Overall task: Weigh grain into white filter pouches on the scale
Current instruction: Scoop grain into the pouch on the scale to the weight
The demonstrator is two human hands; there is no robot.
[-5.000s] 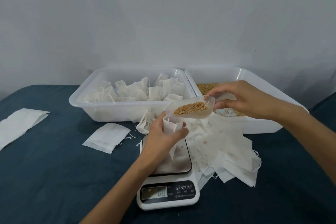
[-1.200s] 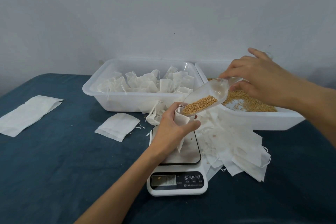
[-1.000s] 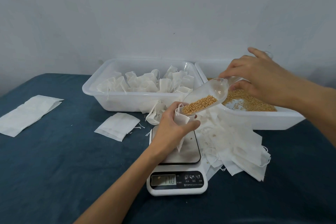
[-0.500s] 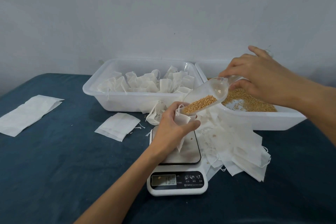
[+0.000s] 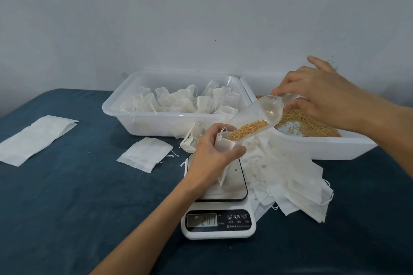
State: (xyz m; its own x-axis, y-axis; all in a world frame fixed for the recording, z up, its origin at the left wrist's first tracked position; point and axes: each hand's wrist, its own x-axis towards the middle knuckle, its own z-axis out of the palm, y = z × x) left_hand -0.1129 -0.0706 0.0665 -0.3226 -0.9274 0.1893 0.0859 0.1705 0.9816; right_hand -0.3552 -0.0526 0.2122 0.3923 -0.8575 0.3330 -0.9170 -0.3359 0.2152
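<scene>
A person's left hand [image 5: 212,154] reaches in from the near edge, forearm angled up and right, its grip curled around an open white filter pouch [image 5: 224,146] held over the platform of a digital kitchen scale [image 5: 220,207] on the blue-covered desk [image 5: 67,196]. The right hand [image 5: 317,96] comes from the right, its grip pinching the handle of a clear plastic scoop [image 5: 257,116], tilted down with grain [image 5: 247,130] at the pouch's mouth. Behind, a left tub [image 5: 143,123] holds pouches; a right tub [image 5: 324,147] holds grain.

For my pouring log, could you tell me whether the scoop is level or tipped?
Tipped: the clear scoop slants down, grain at its lip over the pouch.
</scene>
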